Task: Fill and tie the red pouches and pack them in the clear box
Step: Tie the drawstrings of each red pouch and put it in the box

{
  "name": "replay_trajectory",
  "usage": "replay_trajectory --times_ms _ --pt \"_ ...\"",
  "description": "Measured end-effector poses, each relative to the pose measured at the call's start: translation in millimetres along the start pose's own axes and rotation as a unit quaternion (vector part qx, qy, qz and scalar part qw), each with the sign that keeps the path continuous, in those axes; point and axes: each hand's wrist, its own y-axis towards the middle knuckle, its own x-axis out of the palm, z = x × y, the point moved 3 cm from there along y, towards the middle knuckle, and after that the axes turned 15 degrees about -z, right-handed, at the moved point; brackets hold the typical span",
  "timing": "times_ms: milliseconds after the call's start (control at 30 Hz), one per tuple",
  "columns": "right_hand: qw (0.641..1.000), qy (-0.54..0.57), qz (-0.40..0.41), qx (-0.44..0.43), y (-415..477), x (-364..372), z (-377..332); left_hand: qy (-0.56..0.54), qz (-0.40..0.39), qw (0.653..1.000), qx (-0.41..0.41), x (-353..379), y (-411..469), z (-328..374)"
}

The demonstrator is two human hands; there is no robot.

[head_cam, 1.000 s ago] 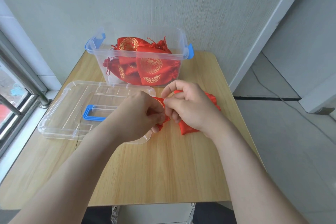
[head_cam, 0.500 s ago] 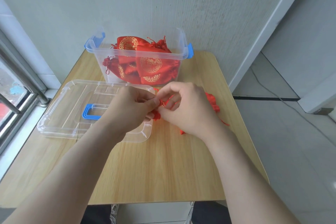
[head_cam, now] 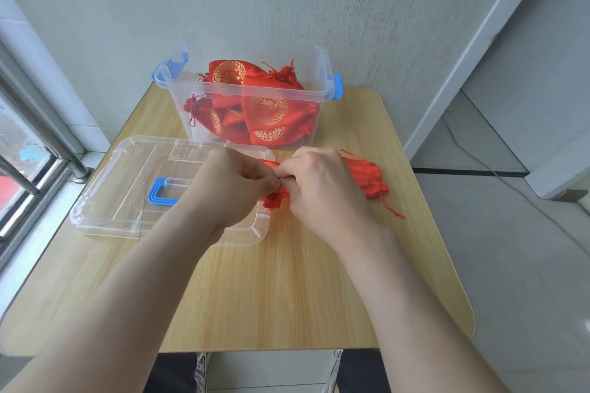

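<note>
My left hand (head_cam: 234,183) and my right hand (head_cam: 319,188) meet at the middle of the wooden table (head_cam: 287,290), both pinching the gathered neck of a red pouch (head_cam: 276,199); most of that pouch is hidden under my fingers. Just right of my right hand lies a bunch of red pouches (head_cam: 367,177) with loose drawstrings. The clear box (head_cam: 245,94) with blue latches stands at the back, holding several red pouches with gold patterns (head_cam: 268,112).
The box's clear lid (head_cam: 121,188) with a blue handle lies flat at the left, partly under my left wrist. A window frame and metal rail (head_cam: 38,150) run along the left. The wall is close behind the box. The table's right edge drops to the floor.
Both hands have shifted slightly back and closer together over the pouch neck. More of the pouch bunch at the right now shows beside my right hand.
</note>
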Motion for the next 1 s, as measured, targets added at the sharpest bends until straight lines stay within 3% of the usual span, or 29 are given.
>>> replay_trajectory --times_ms 200,333,500,633,767,1000 --pt "1.0 0.004 -0.008 0.009 -1 -3 -4 0.01 0.059 0.998 0.011 0 1 2" --pt "0.997 0.063 -0.003 0.038 0 -4 4 0.126 0.087 0.986 0.061 0 2 5" --pt "0.989 0.114 0.003 0.09 0 -7 12 0.248 0.128 0.947 0.161 6 -1 16" --pt "0.973 0.175 -0.037 0.143 -4 -9 17 0.284 0.076 0.931 0.214 11 2 14" --pt "0.927 0.306 -0.089 0.198 -9 -14 22 0.297 0.04 0.923 0.242 13 2 12" --pt "0.795 0.544 -0.114 0.244 -13 -9 26 0.253 0.048 0.934 0.248 7 -4 19"
